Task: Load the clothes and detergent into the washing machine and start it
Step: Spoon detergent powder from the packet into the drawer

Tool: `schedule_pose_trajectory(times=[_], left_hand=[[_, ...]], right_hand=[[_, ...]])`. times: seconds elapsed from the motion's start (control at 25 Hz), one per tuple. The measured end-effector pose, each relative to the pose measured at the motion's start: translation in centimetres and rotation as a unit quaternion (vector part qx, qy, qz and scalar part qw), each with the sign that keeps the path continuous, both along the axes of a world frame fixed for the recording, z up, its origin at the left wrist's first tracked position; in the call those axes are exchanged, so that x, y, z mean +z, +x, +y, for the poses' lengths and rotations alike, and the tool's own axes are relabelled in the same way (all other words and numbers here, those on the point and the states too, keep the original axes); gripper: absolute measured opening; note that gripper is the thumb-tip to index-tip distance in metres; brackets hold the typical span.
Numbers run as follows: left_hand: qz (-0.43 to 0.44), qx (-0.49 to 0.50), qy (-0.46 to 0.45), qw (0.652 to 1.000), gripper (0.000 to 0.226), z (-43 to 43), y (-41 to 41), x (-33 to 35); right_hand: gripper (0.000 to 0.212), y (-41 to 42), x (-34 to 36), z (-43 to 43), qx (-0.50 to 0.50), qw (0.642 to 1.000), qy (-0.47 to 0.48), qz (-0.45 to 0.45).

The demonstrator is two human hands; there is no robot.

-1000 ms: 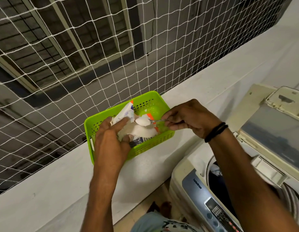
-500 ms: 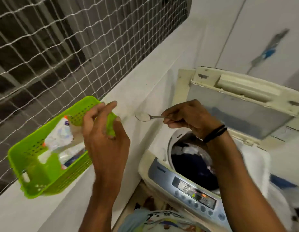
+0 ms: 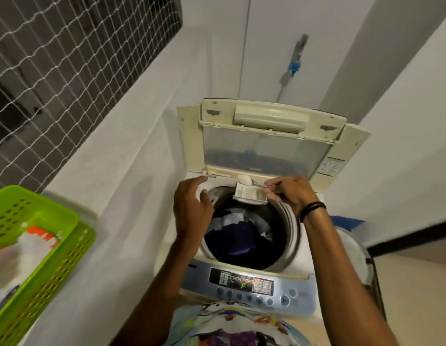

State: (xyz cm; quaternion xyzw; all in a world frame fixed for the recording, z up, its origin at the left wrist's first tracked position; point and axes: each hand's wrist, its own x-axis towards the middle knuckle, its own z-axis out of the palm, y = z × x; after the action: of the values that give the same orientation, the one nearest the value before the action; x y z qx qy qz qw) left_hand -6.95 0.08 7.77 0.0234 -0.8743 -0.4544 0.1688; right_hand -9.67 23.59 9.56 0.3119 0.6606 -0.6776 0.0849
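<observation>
The right hand (image 3: pixel 289 192) pinches a spoon (image 3: pixel 249 181) heaped with white powder, right over the little drawer (image 3: pixel 250 196) at the back of the washing machine (image 3: pixel 244 283). The left hand (image 3: pixel 192 208) hangs over the tub rim with loose fingers, holding nothing. Dark clothes (image 3: pixel 242 236) lie in the tub, and a packet (image 3: pixel 35 245) sits in the green basket (image 3: pixel 57 268) on the ledge

Dim, even light; wide-angle bending, and motion blur at the left edge.
</observation>
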Motion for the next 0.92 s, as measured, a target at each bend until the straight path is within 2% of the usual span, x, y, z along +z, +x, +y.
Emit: schedule_pose_trajectory(times=[0.16,0.24,0.32,0.4,0.52,0.72,0.92], left_hand=[[-0.117,-0.065,-0.038,0.990,0.036,3.6,-3.6,-5.5],[-0.192,-0.089,-0.026,0.977,0.037,5.3,-5.4,-8.1],[-0.239,-0.099,-0.022,0.966,0.038,6.8,-7.0,-9.9],[-0.263,-0.108,-0.024,0.958,0.037,8.0,-8.5,-11.3],[-0.276,-0.133,-0.025,0.952,0.033,9.3,-10.1,-12.7],[-0.283,-0.125,-0.046,0.950,0.037,9.8,-11.0,-14.2],[-0.356,-0.122,-0.066,0.924,0.047,9.7,-10.8,-14.4]], right_hand=[[0.021,-0.7,-5.2,2.3,-0.055,0.998,0.005,-0.027],[0.019,-1.6,-8.1,3.1,-0.052,0.996,0.055,-0.054],[0.014,-2.8,-11.9,4.2,0.004,0.988,0.133,-0.078],[0.013,-3.4,-14.3,4.4,0.016,0.972,0.213,-0.099],[0.020,-3.6,-13.4,2.4,0.011,0.965,0.249,-0.086],[0.036,-3.3,-14.4,0.9,0.128,0.924,0.360,0.002],[0.043,-2.4,-14.4,0.9,0.200,0.893,0.404,-0.017]])
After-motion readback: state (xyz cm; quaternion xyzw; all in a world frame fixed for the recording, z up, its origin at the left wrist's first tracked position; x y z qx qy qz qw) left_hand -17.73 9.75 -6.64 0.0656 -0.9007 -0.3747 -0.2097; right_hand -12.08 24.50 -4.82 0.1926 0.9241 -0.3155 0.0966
